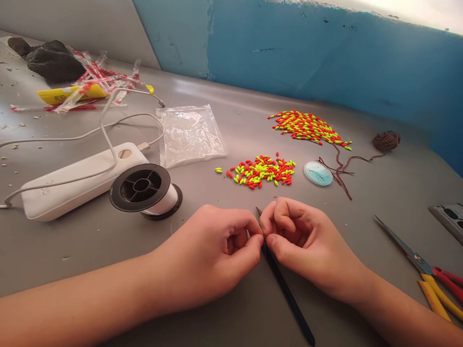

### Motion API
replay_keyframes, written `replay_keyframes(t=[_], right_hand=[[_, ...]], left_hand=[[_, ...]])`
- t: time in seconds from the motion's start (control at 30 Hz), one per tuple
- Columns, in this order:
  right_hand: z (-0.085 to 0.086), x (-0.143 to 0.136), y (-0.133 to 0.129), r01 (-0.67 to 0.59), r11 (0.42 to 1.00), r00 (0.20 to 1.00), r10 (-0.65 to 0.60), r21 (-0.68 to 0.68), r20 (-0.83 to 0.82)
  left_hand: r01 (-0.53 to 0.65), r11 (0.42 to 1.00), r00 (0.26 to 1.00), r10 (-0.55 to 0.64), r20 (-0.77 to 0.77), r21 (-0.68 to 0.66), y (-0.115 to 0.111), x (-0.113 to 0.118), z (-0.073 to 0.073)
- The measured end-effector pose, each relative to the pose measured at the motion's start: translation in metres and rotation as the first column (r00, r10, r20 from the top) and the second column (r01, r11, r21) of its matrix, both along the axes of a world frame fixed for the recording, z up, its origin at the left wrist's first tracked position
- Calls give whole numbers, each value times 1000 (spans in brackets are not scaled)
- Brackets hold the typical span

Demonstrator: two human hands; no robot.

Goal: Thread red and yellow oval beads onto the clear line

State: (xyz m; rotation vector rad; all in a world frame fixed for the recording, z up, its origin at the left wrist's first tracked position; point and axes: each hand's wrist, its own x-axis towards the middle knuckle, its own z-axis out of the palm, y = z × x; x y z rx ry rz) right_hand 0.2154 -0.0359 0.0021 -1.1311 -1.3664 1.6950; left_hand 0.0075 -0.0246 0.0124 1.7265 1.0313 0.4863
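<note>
Left hand [227, 253], right hand [307, 246]: fingertips pinched closed, meeting over black stick [285, 288]; I can't tell what's gripped.

A small handcraft workspace, whether in a home or a workshop cannot be told: beside a worn blue wall [307, 62], the grey tabletop [202, 313] carries a spool of line [144, 188], heaped red and yellow-green beads [262, 171], scissors [419, 262] and brown yarn [386, 140].
</note>
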Motion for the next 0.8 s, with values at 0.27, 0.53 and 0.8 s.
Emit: replay_keyframes(t=[0.27, 0.53, 0.8], right_hand=[[0, -2, -4, 19, 999, 999, -21, 35, 46], [2, -8, -5, 109, 991, 994, -108, 84, -13], [7, -9, -6, 102, 994, 992, -99, 27, -83]], left_hand=[[9, 1000, 1000, -9, -3, -15, 1, 0, 0], [44, 993, 999, -46, -11, -110, -1, -1, 1], [30, 979, 1000, -29, 8, -199, 4, 1, 7]])
